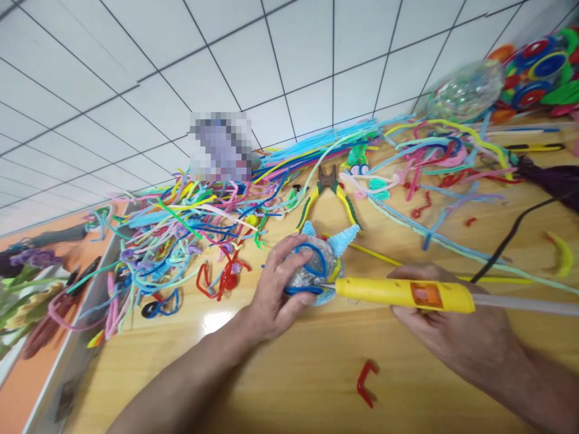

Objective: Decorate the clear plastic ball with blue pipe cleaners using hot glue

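Observation:
My left hand (pixel 277 289) is wrapped round a clear ball craft (pixel 316 265) with light blue pipe-cleaner horns and a blue pipe-cleaner loop, resting on the wooden table (pixel 289 374). My right hand (pixel 447 328) grips a yellow glue gun (pixel 402 293), its nozzle touching the ball's right side. A glue stick pokes out of the gun's back end to the right.
Yellow-handled pliers (pixel 326 191) lie just behind the ball. A big tangle of coloured pipe cleaners (pixel 194 235) covers the left and back of the table. A red bent piece (pixel 365 382) lies near the front. A clear ball (pixel 465 90) and coloured discs (pixel 540 66) sit far right.

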A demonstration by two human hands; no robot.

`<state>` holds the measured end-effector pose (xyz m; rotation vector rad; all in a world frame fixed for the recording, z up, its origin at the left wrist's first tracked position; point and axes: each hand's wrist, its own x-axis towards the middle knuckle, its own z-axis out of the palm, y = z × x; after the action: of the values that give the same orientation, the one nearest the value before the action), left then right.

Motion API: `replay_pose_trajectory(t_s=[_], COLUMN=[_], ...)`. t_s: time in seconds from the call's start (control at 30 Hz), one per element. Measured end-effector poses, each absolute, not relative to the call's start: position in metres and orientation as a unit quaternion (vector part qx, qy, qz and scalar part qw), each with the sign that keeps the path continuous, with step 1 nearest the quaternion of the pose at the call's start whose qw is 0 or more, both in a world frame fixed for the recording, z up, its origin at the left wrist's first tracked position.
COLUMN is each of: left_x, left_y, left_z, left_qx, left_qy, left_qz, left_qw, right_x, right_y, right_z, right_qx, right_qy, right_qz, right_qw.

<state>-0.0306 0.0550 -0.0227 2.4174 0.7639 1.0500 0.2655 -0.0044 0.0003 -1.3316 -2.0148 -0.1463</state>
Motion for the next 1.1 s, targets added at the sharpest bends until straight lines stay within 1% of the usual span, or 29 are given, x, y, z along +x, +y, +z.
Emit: replay_pose_trajectory(t_s=[0.4,0.6,0.73,1.1], left_x=[-0.030,-0.030,-0.030,-0.029], left_y=[0.055,0.055,0.055,0.055], left_z=[-0.022,-0.022,-0.021,-0.020], left_qx=[0.862,0.861,0.862,0.859], left_qy=[0.274,0.268,0.266,0.268], left_qz=[0.375,0.380,0.380,0.381], left_qw=[0.203,0.205,0.205,0.213], right_x=[0.267,0.271,0.272,0.270], right_y=[-0.006,-0.007,-0.007,-0.009], right_z=[-0.001,-0.007,-0.009,-0.008], right_qx=[-0.505,-0.513,-0.516,-0.514], right_qy=[-0.793,-0.784,-0.785,-0.780], right_qz=[-0.092,-0.050,-0.049,-0.031], right_qw=[0.328,0.346,0.340,0.355])
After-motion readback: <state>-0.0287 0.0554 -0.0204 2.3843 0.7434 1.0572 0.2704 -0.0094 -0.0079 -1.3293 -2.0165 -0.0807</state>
